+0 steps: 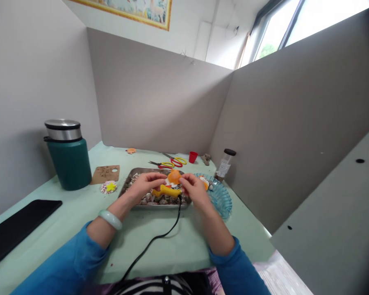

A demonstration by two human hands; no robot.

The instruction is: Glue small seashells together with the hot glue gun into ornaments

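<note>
- Head view: left hand and right hand pinch the orange piece between them over the tray, seemingly to steady it from both sides.
- Just below the fingers lies the yellow corded tool, probably for easy reach.

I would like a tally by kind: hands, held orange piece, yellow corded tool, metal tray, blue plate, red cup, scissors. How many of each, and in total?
Left hand, right hand: 2
Held orange piece: 1
Yellow corded tool: 1
Metal tray: 1
Blue plate: 1
Red cup: 1
Scissors: 2
Total: 9
</note>
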